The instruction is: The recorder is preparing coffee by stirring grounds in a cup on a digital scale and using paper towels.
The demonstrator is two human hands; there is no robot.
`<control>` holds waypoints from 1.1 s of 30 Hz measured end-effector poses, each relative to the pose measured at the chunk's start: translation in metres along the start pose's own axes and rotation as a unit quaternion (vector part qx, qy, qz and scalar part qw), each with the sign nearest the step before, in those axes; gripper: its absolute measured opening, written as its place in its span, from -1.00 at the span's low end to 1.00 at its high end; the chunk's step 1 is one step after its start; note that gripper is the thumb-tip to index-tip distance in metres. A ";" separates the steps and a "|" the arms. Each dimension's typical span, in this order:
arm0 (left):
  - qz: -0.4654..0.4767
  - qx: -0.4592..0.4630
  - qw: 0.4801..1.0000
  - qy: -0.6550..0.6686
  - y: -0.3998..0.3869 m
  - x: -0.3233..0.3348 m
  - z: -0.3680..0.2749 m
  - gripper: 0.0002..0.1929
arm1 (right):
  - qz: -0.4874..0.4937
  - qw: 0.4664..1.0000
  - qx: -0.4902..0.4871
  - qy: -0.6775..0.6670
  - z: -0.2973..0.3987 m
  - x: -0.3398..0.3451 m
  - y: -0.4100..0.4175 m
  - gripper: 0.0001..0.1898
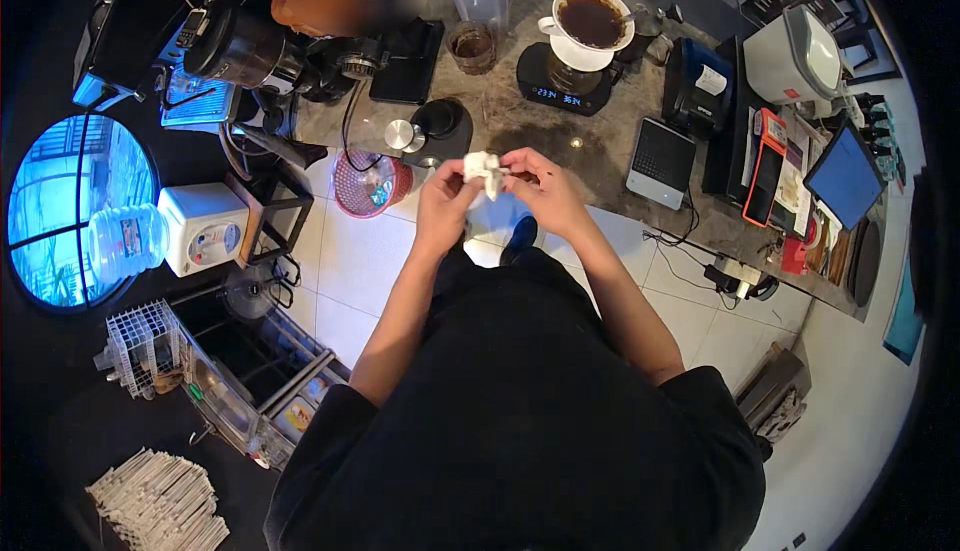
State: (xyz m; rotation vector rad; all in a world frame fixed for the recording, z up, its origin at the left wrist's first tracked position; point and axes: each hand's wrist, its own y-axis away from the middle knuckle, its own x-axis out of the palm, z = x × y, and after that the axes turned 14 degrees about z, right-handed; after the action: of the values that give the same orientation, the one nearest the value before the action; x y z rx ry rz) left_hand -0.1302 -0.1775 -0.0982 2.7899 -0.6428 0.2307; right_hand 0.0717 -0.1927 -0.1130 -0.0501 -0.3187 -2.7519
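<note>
Between both hands is a small crumpled white piece (pixel 482 168), paper or cloth; which, I cannot tell. My left hand (pixel 448 198) pinches it from the left, thumb against fingers. From the right, the fingertips of my right hand (pixel 551 192) grip its other side. Both hands are held just off the front edge of the stone-look counter (pixel 504 112). Beyond them a white dripper (pixel 592 56) full of dark coffee sits over a glass server (pixel 574 80) on a lit black digital scale (pixel 534 71). A glass (pixel 472 48) with dark residue stands to its left.
Near the counter edge lie a tamping mat with a steel tamper (pixel 403 135) and a black round tool (pixel 437 117). A pink waste basket (pixel 367 191) is on the floor below. To the right are a silver-black device (pixel 660 162), a receipt printer (pixel 700 90) and a tablet (pixel 845 174).
</note>
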 end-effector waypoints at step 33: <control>-0.135 0.016 0.985 0.110 0.116 -0.136 0.038 -0.84 | 0.211 0.961 0.110 -0.140 -0.015 0.154 -0.047 -0.40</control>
State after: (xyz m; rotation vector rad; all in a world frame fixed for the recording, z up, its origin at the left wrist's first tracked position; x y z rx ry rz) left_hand -0.2994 -0.2344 -0.1373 2.7862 -0.2085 0.4877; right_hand -0.0889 -0.2083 -0.1254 -0.4032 -0.6104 -2.2700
